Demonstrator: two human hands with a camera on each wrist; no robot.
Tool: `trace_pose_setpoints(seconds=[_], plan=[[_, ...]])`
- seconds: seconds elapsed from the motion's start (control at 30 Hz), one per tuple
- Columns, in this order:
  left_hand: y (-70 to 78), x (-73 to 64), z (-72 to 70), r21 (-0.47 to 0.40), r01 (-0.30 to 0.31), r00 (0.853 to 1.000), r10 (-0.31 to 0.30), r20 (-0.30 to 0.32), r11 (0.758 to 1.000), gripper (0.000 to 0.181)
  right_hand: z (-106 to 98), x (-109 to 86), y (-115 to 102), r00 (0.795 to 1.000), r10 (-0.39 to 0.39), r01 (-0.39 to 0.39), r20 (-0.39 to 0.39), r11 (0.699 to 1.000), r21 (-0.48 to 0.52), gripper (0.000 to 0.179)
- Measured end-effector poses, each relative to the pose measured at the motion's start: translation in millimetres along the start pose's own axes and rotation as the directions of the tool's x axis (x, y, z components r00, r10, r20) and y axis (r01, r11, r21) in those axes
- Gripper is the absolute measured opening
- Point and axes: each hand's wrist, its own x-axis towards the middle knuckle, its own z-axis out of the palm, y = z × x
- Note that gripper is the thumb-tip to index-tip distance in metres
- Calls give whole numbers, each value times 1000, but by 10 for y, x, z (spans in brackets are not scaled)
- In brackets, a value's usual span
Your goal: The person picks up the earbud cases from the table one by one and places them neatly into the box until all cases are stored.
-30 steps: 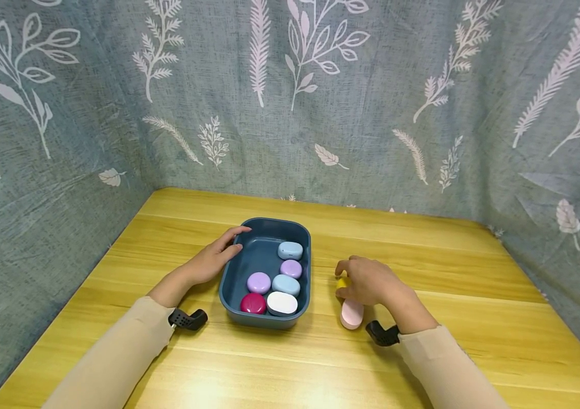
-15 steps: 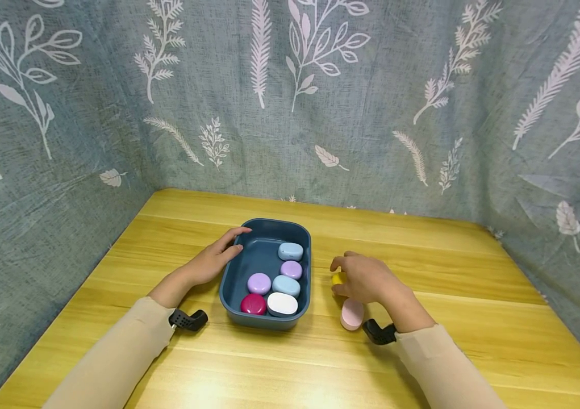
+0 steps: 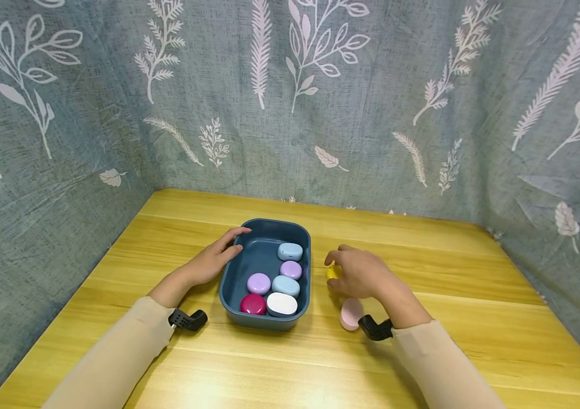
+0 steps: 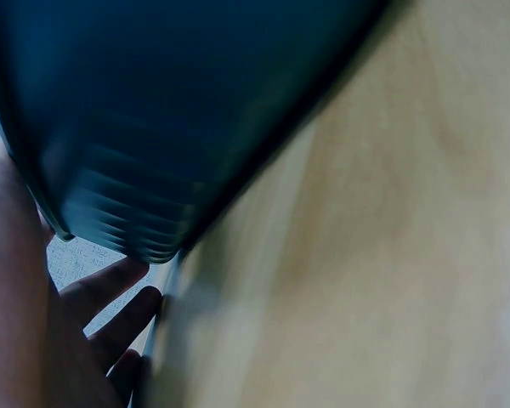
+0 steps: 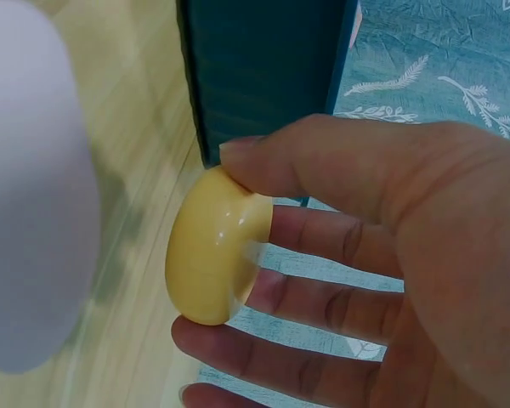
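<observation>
My left hand (image 3: 210, 262) rests on the left rim of a dark blue box (image 3: 263, 321), its thumb and a fingertip over the edge. In the left wrist view several fingers (image 4: 123, 327) lie loosely against the box's outer side. My right hand (image 3: 363, 274) pinches a glossy yellow earbud case (image 5: 206, 251) between thumb and fingers, to the right of the box. Just nearer me lies a pink oval case (image 3: 351, 314), large and blurred in the right wrist view.
Inside the box are two light blue cases (image 3: 286, 286), two lilac cases (image 3: 259, 283), a crimson case (image 3: 253, 304) and a white case (image 3: 282, 304). The box's left and far parts show bare floor. A patterned curtain (image 3: 290, 142) hangs behind the wooden table (image 3: 269, 375).
My right hand has moved left and slightly away from me with the yellow earbud case, uncovering more of the pink case. The left hand and the box have stayed put.
</observation>
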Motion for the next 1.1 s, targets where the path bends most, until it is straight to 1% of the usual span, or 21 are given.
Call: trace_pose_setpoints(seconds=[0.17, 0.33, 0.67, 0.93, 1.1], plan=[[-5, 1, -1, 0, 4, 1000, -4, 0, 1000, 48, -48, 20, -31, 1000, -2, 2, 6, 1000, -11, 41], [-7, -3, -3, -1, 7, 1000, -7, -4, 1000, 47, -76, 36, -58, 1000, -22, 22, -6, 1000, -19, 39], [-28, 2, -4, -10, -17, 1000, 17, 3, 1000, 48, -125, 45, -123, 998, -49, 48, -28, 999, -20, 37], [-24, 5, -3, -3, -2, 1000, 2, 0, 1000, 47, -184, 67, -166, 998, -54, 53, -37, 999, -13, 37], [-10, -2, -3, -3, -5, 1000, 5, 0, 1000, 48, -220, 84, -185, 997, -64, 63, -45, 998, -19, 36]])
